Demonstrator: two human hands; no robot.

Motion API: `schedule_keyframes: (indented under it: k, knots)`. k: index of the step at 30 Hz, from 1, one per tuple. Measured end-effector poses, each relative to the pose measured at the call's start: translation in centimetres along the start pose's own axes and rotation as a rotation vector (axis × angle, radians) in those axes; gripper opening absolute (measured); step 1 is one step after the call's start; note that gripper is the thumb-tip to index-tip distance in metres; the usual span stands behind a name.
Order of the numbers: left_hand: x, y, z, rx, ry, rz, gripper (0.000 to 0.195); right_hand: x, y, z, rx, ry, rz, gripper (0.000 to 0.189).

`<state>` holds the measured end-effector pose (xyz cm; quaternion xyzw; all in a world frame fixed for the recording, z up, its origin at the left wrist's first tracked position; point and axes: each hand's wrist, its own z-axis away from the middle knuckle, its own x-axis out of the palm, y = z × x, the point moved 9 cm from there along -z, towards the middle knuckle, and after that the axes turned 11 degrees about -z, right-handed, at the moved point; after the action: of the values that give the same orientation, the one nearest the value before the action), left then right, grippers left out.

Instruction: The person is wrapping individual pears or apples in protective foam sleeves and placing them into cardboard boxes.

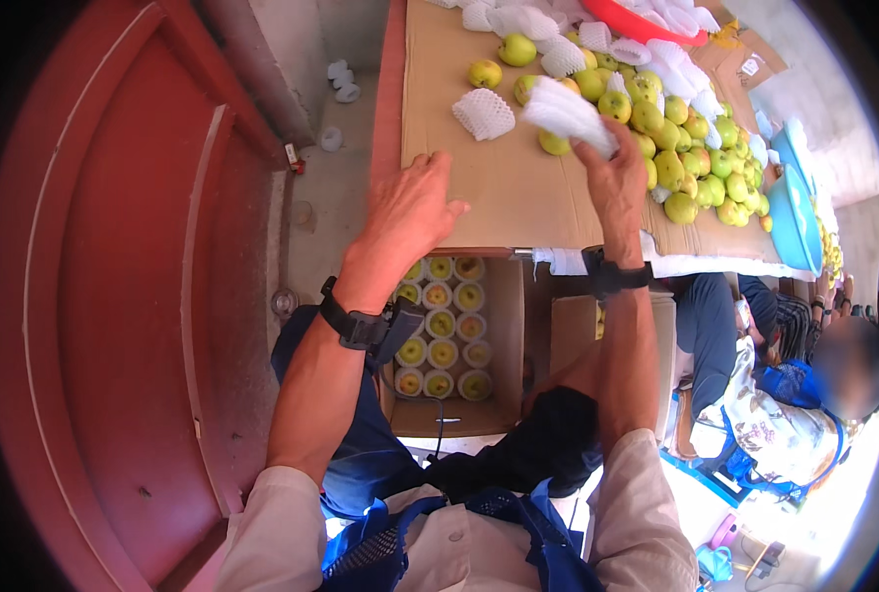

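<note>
My right hand [617, 177] grips a white foam fruit net [564, 111] above the cardboard-covered table, at the near side of a heap of yellow-green apples [669, 137]. Nothing is held in my left hand [410, 203], which is over the left part of the cardboard sheet [513, 200] with the thumb apart from the fingers. Another foam net [484, 115] lies between the hands, farther back. Below the table edge, an open carton [510, 333] holds rows of apples in foam nets; my left forearm hides part of it.
A red basin [654, 26] with foam nets stands at the back, blue basins [796, 226] at the right. A second carton [573, 325] is partly behind my right forearm. A red door [114, 296] borders the left. A seated person [772, 414] is on the right.
</note>
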<state>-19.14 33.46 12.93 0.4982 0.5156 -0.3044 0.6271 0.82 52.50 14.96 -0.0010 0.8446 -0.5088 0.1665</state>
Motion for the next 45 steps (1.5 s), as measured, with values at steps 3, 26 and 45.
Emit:
schedule_keyframes:
  k: [3, 26, 45]
  knots:
    - [0.6, 0.1, -0.1, 0.004, -0.053, 0.008, 0.054, -0.7, -2.8, -1.9, -0.183, 0.097, 0.363, 0.053]
    - [-0.4, -3.6, -1.7, -0.235, 0.124, 0.248, 0.044, 12.4, 0.7, 1.0, 0.644, -0.509, -0.918, 0.037]
    - [1.0, -2.0, -3.0, -0.085, -0.12, 1.919, 0.039, 11.9, -2.0, 5.6, 0.813, -0.518, -1.307, 0.042]
